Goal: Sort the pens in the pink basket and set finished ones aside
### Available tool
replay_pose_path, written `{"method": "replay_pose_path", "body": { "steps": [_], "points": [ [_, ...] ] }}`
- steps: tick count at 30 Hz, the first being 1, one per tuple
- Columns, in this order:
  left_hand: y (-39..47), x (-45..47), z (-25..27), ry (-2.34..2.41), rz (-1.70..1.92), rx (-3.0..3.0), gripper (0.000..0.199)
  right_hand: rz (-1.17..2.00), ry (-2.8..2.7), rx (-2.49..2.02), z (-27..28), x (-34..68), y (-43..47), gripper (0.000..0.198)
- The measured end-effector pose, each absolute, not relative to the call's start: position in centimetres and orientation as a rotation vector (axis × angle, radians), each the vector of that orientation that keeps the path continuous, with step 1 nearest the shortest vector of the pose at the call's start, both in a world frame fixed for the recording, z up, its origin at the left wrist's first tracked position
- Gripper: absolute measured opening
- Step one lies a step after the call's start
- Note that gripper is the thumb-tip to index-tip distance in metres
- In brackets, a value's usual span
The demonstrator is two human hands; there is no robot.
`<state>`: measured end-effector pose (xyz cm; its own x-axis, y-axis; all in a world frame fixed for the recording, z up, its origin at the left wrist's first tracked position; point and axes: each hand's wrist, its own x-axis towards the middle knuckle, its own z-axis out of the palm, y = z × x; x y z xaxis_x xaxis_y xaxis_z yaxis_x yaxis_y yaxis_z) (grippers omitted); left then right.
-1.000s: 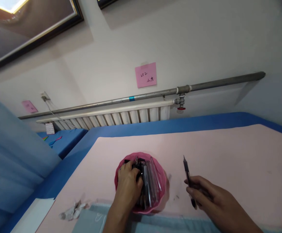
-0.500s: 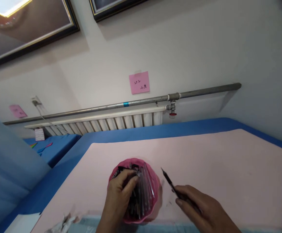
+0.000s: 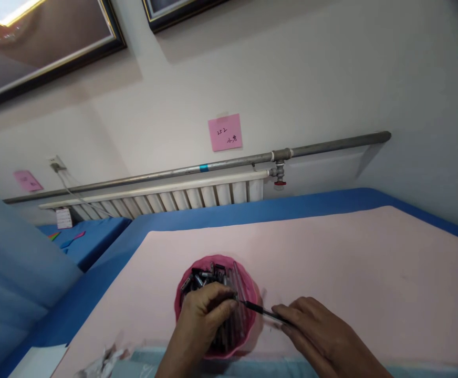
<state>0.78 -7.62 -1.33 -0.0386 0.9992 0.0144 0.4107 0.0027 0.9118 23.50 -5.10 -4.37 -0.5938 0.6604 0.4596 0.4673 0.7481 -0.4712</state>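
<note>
A pink bowl (image 3: 248, 278) full of several dark and clear pens sits on the pink table mat (image 3: 351, 262) near its front edge. My left hand (image 3: 203, 315) rests inside the bowl, fingers curled over the pens. My right hand (image 3: 315, 333) holds a black pen (image 3: 258, 310) that lies nearly level, its tip pointing left and meeting my left fingertips over the bowl.
A crumpled bit of paper (image 3: 101, 362) lies at the mat's front left. A white radiator (image 3: 166, 197) and a grey pipe (image 3: 323, 144) run along the wall behind the blue table edge (image 3: 292, 207). A pink sticky note (image 3: 224, 132) hangs on the wall.
My right hand has swung the black pen down and to the left, from pointing up over the mat to lying across the bowl's rim. My left hand stays in the bowl.
</note>
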Motion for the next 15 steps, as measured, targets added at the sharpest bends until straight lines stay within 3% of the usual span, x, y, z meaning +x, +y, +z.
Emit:
{"method": "replay_pose_path", "body": {
  "steps": [15],
  "points": [
    [-7.65, 0.73, -1.36, 1.531, 0.887, 1.661, 0.013, 0.292, -2.382, -0.889, -4.03, 23.64, -5.07, 0.023]
  ]
}}
